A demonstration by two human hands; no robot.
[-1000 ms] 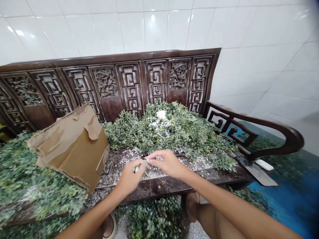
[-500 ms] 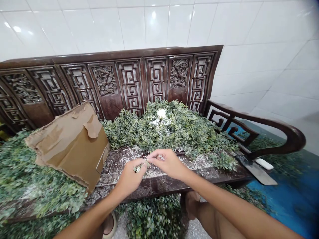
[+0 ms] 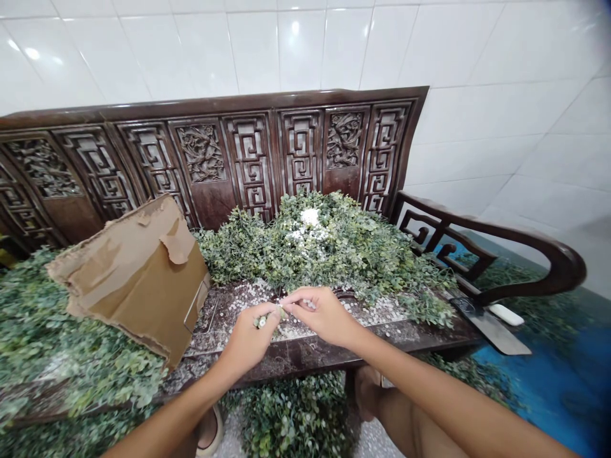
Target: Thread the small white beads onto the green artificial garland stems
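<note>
My left hand [image 3: 251,337] is closed around a small green leafy sprig [image 3: 261,322], with a pale round end showing at its fingers. My right hand [image 3: 322,312] pinches at the tip of the sprig, its fingertips meeting the left thumb; the tiny piece between them is too small to make out. Both hands are above the front of a dark wooden bench seat [image 3: 305,348] strewn with small white discs [image 3: 382,310]. Behind them lies a heap of green artificial foliage [image 3: 372,248], with a white pile [image 3: 309,218] on top.
A torn cardboard piece [image 3: 138,273] leans at the left, beside a thin metal frame [image 3: 193,312]. More foliage [image 3: 38,318] lies far left and below the bench [image 3: 300,413]. At the right are the curved armrest [image 3: 558,264], a flat metal blade [image 3: 501,334] and a white object [image 3: 506,314].
The fingers of my right hand have shifted slightly at the sprig, and white bits seen within its curled fingers before no longer show. My left hand has stayed nearly in place.
</note>
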